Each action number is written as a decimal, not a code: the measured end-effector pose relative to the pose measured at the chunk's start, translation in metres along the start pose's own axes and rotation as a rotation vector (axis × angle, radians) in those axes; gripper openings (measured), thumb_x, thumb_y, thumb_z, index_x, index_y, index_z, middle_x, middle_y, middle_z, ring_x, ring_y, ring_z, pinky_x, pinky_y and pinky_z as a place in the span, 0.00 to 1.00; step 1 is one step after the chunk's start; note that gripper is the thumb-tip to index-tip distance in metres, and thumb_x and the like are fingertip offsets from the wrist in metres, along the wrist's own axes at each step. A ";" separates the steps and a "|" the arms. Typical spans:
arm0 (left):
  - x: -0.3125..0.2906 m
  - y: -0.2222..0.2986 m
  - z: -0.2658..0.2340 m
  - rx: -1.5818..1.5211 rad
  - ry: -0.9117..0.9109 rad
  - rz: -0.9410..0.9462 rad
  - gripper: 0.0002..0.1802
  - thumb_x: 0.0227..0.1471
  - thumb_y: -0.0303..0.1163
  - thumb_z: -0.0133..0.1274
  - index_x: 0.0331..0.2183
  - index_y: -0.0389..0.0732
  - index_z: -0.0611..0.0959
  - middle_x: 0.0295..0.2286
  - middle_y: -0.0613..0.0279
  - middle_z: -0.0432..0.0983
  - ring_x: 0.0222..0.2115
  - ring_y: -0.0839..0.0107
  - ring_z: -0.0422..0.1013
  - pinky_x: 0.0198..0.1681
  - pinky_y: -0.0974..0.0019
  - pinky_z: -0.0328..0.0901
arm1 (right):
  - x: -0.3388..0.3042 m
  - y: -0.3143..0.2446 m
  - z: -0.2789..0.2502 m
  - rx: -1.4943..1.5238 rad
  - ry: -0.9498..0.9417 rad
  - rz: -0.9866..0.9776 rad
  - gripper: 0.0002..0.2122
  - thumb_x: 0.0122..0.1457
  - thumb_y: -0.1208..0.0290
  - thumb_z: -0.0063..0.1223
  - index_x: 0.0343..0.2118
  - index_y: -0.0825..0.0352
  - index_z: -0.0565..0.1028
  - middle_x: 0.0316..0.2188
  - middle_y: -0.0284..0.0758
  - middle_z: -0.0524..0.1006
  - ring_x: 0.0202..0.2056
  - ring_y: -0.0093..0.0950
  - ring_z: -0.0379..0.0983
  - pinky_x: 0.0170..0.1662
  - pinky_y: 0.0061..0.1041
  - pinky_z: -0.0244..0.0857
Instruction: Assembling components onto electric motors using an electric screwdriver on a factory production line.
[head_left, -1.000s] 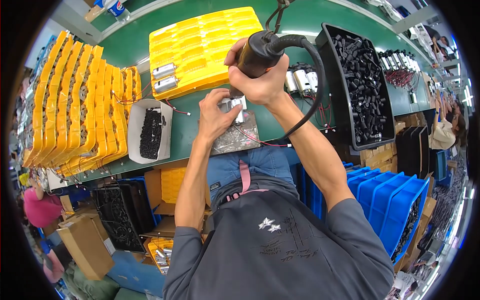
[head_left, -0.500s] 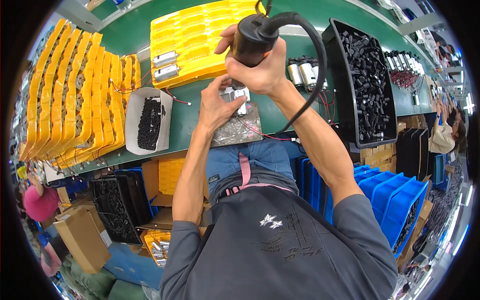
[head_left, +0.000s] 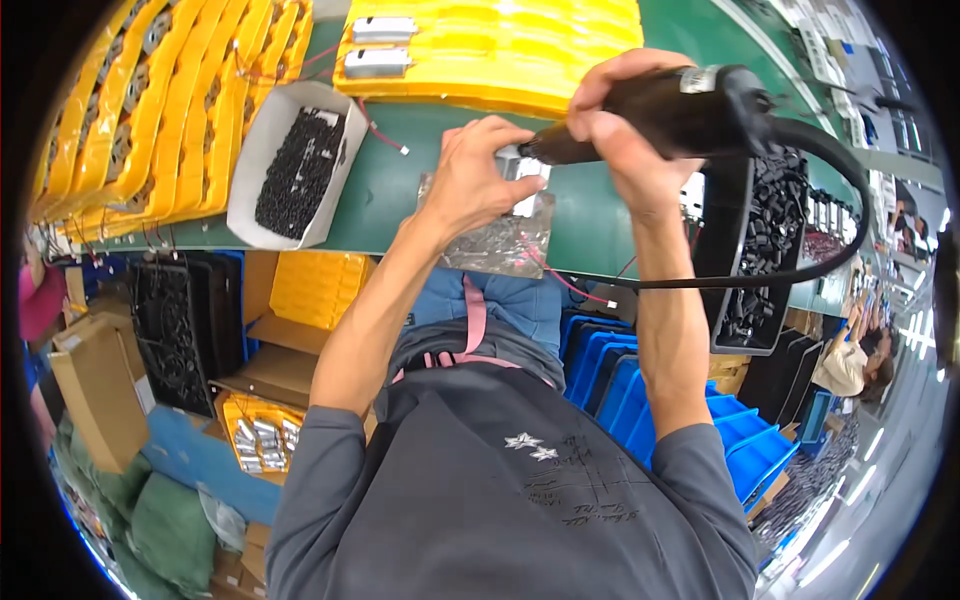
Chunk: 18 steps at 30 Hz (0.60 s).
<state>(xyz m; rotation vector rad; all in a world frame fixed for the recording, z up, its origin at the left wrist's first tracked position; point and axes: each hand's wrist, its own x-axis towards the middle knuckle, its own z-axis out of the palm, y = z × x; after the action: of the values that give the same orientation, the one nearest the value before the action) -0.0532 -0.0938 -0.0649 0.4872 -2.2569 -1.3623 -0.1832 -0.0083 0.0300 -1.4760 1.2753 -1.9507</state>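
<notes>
In the head view, the right hand [head_left: 640, 140] has its grip wrapped round a black power driver [head_left: 665, 108], which is tilted far over so that its narrow end points left, close to the fingers of the left hand [head_left: 473, 175]. The left grip is narrow, thumb and fingers holding a silver motor [head_left: 527, 206] over a plastic-covered pad [head_left: 495, 248] at the near edge of the green tabletop [head_left: 385, 190]. A red wire [head_left: 572, 287] runs rightward from the pad. The driver's thick black cable [head_left: 715, 282] loops round beyond the right wrist. Farther back lies a yellow tray [head_left: 500, 50] with two silver motors at its left end. Left of the pad stands a white box [head_left: 243, 190] of small black pieces, with stacked yellow trays [head_left: 180, 100] beside it; a black bin [head_left: 722, 250] of black parts stands to the right.
</notes>
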 end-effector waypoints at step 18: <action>-0.005 -0.007 0.004 0.187 0.112 0.134 0.33 0.33 0.39 0.65 0.43 0.35 0.77 0.34 0.53 0.75 0.39 0.57 0.70 0.46 0.59 0.61 | -0.015 -0.035 -0.019 0.039 0.098 -0.117 0.25 0.47 0.80 0.52 0.51 0.73 0.62 0.36 0.50 0.73 0.26 0.29 0.70 0.32 0.30 0.67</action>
<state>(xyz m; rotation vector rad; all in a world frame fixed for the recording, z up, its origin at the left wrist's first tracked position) -0.0507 -0.0918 -0.0738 0.4523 -2.2908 -1.0383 -0.1875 0.0297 0.0502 -1.4831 1.2080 -2.1350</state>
